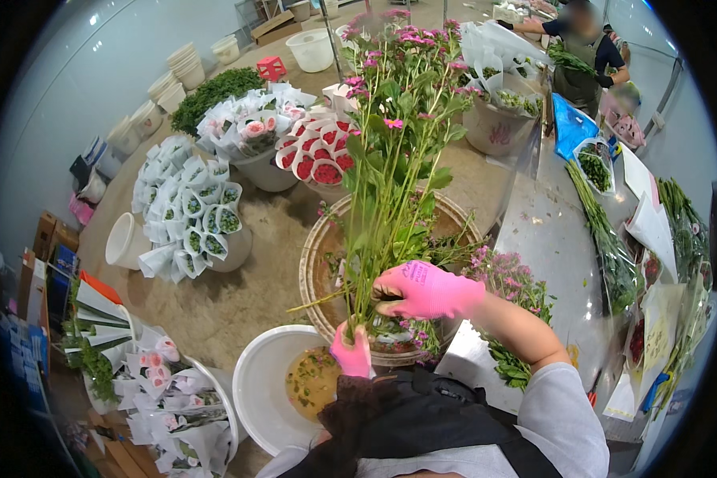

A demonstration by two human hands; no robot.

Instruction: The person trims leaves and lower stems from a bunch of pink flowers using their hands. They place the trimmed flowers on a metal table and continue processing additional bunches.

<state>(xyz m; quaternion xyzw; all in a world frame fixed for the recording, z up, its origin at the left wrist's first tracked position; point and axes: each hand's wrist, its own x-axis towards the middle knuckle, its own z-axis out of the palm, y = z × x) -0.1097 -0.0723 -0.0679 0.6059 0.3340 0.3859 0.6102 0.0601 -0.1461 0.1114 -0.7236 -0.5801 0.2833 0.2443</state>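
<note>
A tall bunch of pink daisy-like flowers (394, 143) stands upright before me, its green stems running down to my hands. My left hand (352, 351), in a pink glove, is closed around the lower ends of the stems. Higher up and to the right, my right hand (421, 291), in a matching glove, has its fingers curled at the stems; what lies between the fingertips is partly hidden. Behind and below the bunch is a round brown tub (310, 269) with leafy cuttings inside. More pink flowers (508, 281) lie on the metal table to the right.
A white bucket (257, 382) with murky water and leaves is at lower left. Buckets of wrapped red flowers (316, 149) and pale blue flowers (185, 209) stand on the floor. The metal table (549, 239) carries wrapped bunches. A co-worker (579, 66) stands beyond it, holding greenery.
</note>
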